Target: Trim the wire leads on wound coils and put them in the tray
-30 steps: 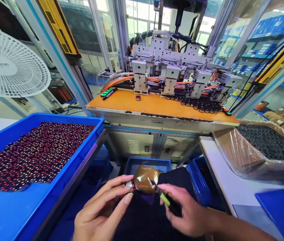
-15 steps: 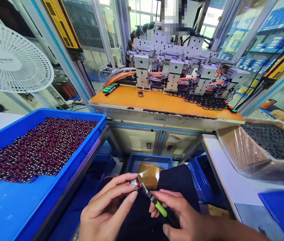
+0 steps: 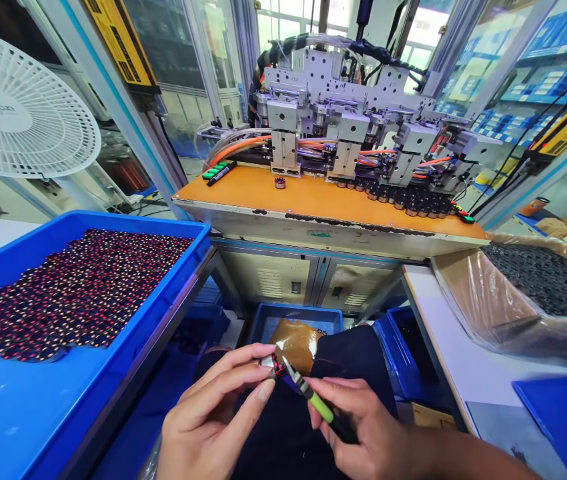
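Observation:
My left hand (image 3: 213, 417) pinches a small coil part (image 3: 274, 364) with red winding between thumb and fingertips, low in the middle of the view. My right hand (image 3: 363, 427) grips a slim tool with a green handle (image 3: 319, 404); its metal tip touches the coil. Both hands hover over my dark lap, just in front of a small blue bin (image 3: 263, 320) holding a brown bag (image 3: 296, 340).
A large blue tray (image 3: 128, 373) of several red-and-black coils sits at left. An orange machine table (image 3: 313, 203) with grey actuators stands ahead. A plastic-lined box (image 3: 468, 300) of dark parts lies right, a white fan (image 3: 18, 113) at far left.
The tool tip has dropped from beside the brown bag down onto the coil in my left hand. Both hands shifted slightly lower and rightward in view.

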The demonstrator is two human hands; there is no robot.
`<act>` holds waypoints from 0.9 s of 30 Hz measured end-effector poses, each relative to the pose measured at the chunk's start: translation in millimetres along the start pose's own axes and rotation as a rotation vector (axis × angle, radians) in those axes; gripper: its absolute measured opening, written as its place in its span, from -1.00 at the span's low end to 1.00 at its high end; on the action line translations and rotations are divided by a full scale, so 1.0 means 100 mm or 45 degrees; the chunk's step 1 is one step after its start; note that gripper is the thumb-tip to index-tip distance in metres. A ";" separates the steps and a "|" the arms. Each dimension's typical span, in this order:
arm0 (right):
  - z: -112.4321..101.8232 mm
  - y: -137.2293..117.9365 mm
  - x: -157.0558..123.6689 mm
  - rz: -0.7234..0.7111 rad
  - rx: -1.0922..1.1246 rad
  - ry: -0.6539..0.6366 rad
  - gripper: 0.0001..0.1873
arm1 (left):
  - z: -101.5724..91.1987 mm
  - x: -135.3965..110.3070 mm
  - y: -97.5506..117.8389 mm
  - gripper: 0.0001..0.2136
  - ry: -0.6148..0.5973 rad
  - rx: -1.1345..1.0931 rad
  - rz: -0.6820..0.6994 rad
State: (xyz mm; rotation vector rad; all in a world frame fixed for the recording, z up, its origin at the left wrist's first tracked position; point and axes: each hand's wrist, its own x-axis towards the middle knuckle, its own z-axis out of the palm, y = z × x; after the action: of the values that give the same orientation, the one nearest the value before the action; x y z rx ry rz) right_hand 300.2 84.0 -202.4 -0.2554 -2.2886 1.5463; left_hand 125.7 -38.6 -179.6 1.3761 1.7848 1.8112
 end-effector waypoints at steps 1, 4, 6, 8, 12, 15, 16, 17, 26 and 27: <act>0.00 -0.01 0.01 0.049 0.043 0.006 -0.66 | 0.00 -0.01 -0.02 -0.75 -0.012 0.006 -0.004; -0.01 0.00 0.02 0.166 0.229 -0.020 -0.74 | -0.02 -0.01 -0.07 -0.76 -0.056 0.015 0.036; -0.03 0.02 -0.01 0.196 0.333 -0.025 -0.60 | -0.02 -0.01 -0.09 -0.74 -0.088 0.006 0.136; -0.06 0.04 -0.06 0.176 0.399 -0.038 -0.43 | -0.02 0.00 -0.10 -0.71 -0.077 -0.073 0.223; -0.12 -0.02 -0.15 0.088 0.493 -0.104 -0.23 | -0.02 0.00 -0.10 -0.57 0.016 -0.287 0.221; -0.15 -0.12 -0.17 0.082 0.508 -0.132 -0.26 | -0.01 -0.01 -0.11 -0.52 0.021 -0.279 0.255; -0.16 -0.14 -0.17 0.085 0.520 -0.133 -0.27 | 0.00 -0.01 -0.12 -0.52 0.025 -0.275 0.265; -0.15 -0.16 -0.17 0.088 0.543 -0.131 -0.27 | 0.00 -0.01 -0.12 -0.52 0.032 -0.274 0.273; -0.08 -0.16 -0.10 0.097 0.666 -0.197 -0.38 | -0.01 -0.05 -0.11 -0.53 0.058 -0.220 0.255; -0.08 -0.16 -0.09 0.100 0.671 -0.203 -0.40 | -0.02 -0.06 -0.12 -0.53 0.057 -0.214 0.253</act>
State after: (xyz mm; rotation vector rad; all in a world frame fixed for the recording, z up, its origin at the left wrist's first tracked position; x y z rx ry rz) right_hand 312.5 81.3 -186.8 -0.0819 -1.9009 2.2049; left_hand 122.5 -41.8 -192.7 1.5017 1.5211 2.0550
